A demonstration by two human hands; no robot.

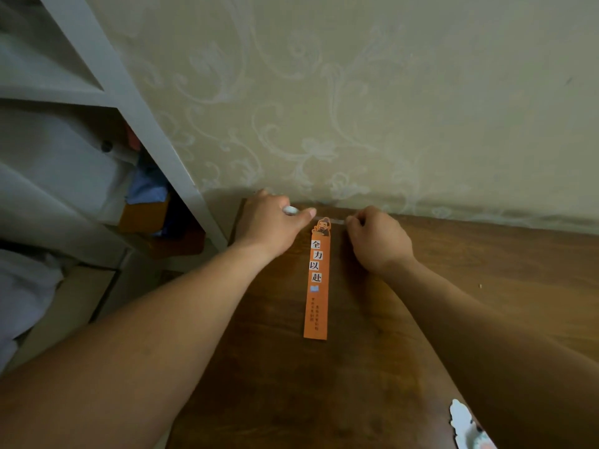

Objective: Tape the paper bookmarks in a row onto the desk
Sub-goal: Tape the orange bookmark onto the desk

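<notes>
The orange bookmark point(317, 286) is laid lengthwise on the desk point(486, 270), its top end near the wall point(389, 108), with a strip of tape point(337, 221) stretched across that end. The tape roll point(290, 210) is pinched in the left hand point(269, 222) just beside it; the strip's free end is pinched by the curled right hand point(377, 241). A pale second bookmark point(460, 419) is glimpsed at the near edge. Should the strip be pulled unevenly, the bookmark could be dragged askew or the tape creased

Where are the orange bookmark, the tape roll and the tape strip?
orange bookmark point(317, 298): head view, middle of the paper.
tape roll point(290, 210): head view, white rim in the left hand point(267, 223).
tape strip point(337, 221): head view, clear stretch beside the right hand point(379, 241).
</notes>
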